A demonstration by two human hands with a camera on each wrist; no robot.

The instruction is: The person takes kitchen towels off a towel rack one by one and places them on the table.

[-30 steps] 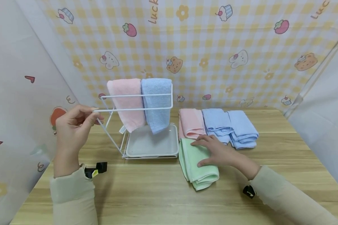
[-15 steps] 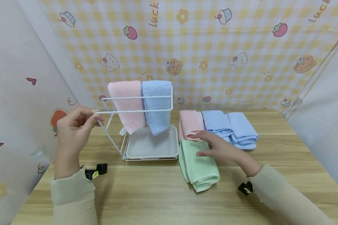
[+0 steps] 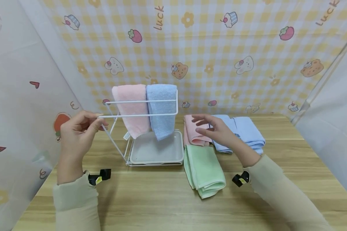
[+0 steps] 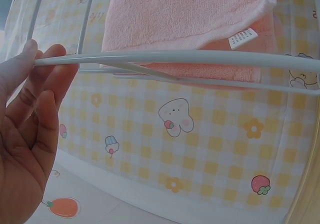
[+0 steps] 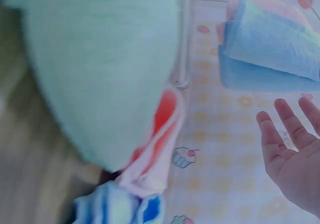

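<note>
My left hand (image 3: pixel 79 134) pinches the upper front left corner of a white wire rack (image 3: pixel 138 115) between thumb and fingers. A pink towel (image 3: pixel 131 94) and a light blue towel (image 3: pixel 162 107) hang side by side over the rack's back bar. The left wrist view shows a small white label (image 4: pixel 243 38) on the pink one. My right hand (image 3: pixel 218 130) is raised over the folded pink towel (image 3: pixel 188 128) on the table, fingers spread and holding nothing. Nearer me lies a folded green towel (image 3: pixel 205 170), which looms large and blurred in the right wrist view.
A shallow pale grey tray (image 3: pixel 156 152) sits in the rack's base. Two folded blue towels, a left one (image 3: pixel 222 119) and a right one (image 3: pixel 248 130), lie right of the folded pink towel. A yellow checked curtain (image 3: pixel 208 48) stands behind the wooden table (image 3: pixel 150 199).
My right hand has come off the green towel, rising and moving back over the folded pink and blue towels. My left hand keeps its hold on the rack. The head view has tilted slightly.
</note>
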